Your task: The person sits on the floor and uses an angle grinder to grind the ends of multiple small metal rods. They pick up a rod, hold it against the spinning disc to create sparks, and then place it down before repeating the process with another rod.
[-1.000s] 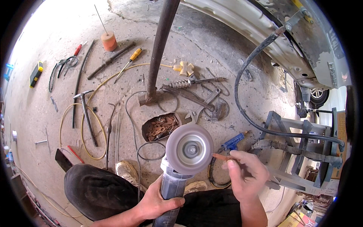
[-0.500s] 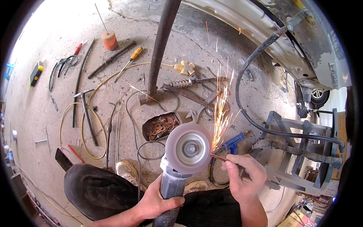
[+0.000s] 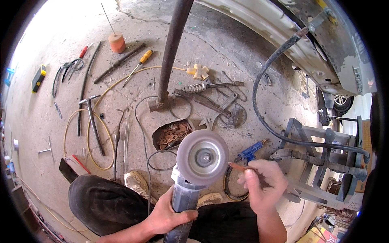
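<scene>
My left hand [image 3: 172,216] is wrapped round the grey body of an angle grinder [image 3: 187,202] held upright in front of me. Its round disc [image 3: 204,158] faces up at me. Pinched between the thumb and fingers of my right hand [image 3: 263,184] is a small rust-coloured metal piece [image 3: 237,165]. Its tip points at the right rim of the disc, with a narrow gap between them. Beyond the disc sits a cut-open container [image 3: 155,141] filled with rusty metal pieces [image 3: 174,134]. An adjustable wrench [image 3: 210,119] lies just behind the disc.
An upright metal pole [image 3: 172,52] stands beyond the container. A hammer [image 3: 95,127], a yellow-handled screwdriver [image 3: 139,67], rods and cables lie on the left floor. A blue air tool [image 3: 250,151] and a metal frame [image 3: 312,133] are right, below a pale vehicle body [image 3: 267,32].
The metal piece in my right hand has come away from the disc's edge, slightly to the right. The stream of sparks has gone. My left hand and the grinder stay almost where they were.
</scene>
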`<state>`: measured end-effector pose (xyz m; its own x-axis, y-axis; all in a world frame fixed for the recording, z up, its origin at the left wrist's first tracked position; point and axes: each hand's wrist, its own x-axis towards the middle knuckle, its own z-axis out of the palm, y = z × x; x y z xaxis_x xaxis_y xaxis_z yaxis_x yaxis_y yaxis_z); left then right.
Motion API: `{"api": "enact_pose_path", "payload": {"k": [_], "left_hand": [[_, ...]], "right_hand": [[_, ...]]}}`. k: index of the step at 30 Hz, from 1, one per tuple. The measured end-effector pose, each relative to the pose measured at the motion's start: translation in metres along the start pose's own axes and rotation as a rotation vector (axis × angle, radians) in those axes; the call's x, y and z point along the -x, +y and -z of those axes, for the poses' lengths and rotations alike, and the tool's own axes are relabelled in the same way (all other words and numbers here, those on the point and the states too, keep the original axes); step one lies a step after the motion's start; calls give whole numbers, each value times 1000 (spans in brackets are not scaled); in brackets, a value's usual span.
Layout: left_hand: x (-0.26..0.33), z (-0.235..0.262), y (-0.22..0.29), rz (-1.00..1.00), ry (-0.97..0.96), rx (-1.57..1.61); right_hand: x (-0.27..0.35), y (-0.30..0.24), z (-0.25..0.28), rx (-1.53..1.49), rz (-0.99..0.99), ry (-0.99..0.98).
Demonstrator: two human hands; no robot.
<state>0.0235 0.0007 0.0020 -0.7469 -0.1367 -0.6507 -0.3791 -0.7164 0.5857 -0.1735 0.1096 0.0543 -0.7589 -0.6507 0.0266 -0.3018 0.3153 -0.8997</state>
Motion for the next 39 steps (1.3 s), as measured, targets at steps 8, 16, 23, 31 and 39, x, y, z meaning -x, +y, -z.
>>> {"api": "enact_pose_path", "payload": {"k": [8, 16, 23, 31, 39], "left_hand": [[0, 0, -3, -17, -17, 0], [1, 1, -2, -17, -23, -7], [2, 1, -4, -2, -11, 2], [2, 1, -2, 6, -15, 5], [2, 0, -1, 7, -1, 16]], "right_hand": [[-3, 4, 1, -280, -273, -70], [-3, 6, 1, -352, -326, -116], [-2, 4, -3, -319, -351, -100], [0, 8, -2, -333, -370, -118], [2, 8, 5, -381, -315, -62]]}}
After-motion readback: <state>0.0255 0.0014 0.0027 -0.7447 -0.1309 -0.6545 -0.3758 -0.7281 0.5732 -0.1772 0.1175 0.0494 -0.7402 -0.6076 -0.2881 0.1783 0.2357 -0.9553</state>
